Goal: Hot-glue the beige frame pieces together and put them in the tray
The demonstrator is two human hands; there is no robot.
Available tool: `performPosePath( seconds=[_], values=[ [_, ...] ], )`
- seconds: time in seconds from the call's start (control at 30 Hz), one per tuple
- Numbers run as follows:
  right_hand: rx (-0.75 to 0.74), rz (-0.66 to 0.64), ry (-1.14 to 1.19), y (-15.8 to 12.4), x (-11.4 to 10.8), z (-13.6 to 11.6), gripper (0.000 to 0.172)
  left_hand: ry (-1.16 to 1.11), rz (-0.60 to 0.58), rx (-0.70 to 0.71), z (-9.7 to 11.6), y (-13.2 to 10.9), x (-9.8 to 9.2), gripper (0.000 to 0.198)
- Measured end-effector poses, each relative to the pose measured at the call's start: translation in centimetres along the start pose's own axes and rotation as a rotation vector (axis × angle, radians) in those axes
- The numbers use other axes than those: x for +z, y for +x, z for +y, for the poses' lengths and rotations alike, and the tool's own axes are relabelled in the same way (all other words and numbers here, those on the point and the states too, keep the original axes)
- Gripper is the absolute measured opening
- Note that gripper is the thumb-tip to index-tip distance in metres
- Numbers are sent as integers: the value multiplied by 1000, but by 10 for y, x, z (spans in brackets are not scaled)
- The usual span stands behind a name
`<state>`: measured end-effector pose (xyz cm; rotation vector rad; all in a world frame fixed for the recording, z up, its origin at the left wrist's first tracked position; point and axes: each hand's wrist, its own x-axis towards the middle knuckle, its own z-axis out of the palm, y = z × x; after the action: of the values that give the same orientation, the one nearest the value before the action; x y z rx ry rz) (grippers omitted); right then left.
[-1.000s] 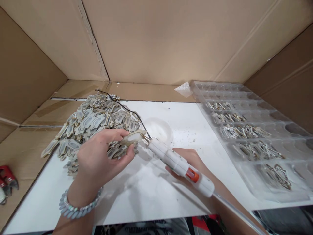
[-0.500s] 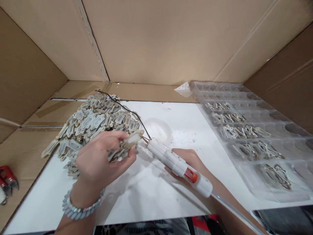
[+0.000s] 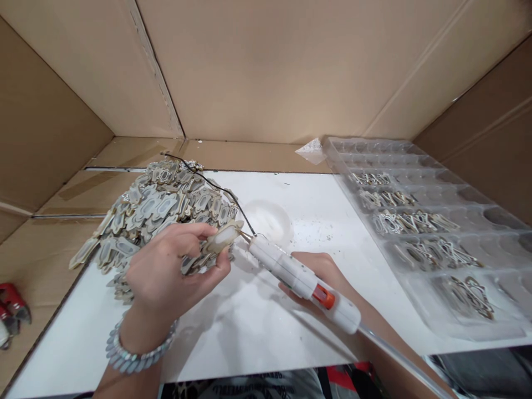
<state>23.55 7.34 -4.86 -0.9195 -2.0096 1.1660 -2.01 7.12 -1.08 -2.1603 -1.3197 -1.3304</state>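
Note:
Between thumb and fingers, my left hand (image 3: 166,271) pinches a flat oval piece (image 3: 222,236) with a pale centre and a yellowish scalloped edge. My right hand (image 3: 318,271) is wrapped round a white pen-like tool (image 3: 286,266) with an orange part and a clear tube at its rear. The tool's thin metal tip touches or nearly touches the right end of the piece; which of the two is unclear. A black wire (image 3: 224,191) runs to the tool's front end. Beside and behind my left hand lies a large heap of similar pieces (image 3: 155,205).
At the right is a clear compartment tray (image 3: 436,194) with metal-edged pieces in several rows. A round translucent dish (image 3: 286,221) stands behind the tool on the white board (image 3: 249,354). Red-handled pliers (image 3: 14,302) lie far left, and cardboard walls (image 3: 270,72) surround the work surface.

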Motion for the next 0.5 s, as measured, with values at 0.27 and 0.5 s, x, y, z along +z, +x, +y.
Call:
performPosePath(
  seconds=[0.27,0.5],
  values=[
    [-22,4,-1,0,-1,1,35,-45,-8,-82,1,-2,-1,40],
    [-96,39,-44,5,-3,-6,32,2,-1,-140,-2,-6,-3,39]
  ],
)
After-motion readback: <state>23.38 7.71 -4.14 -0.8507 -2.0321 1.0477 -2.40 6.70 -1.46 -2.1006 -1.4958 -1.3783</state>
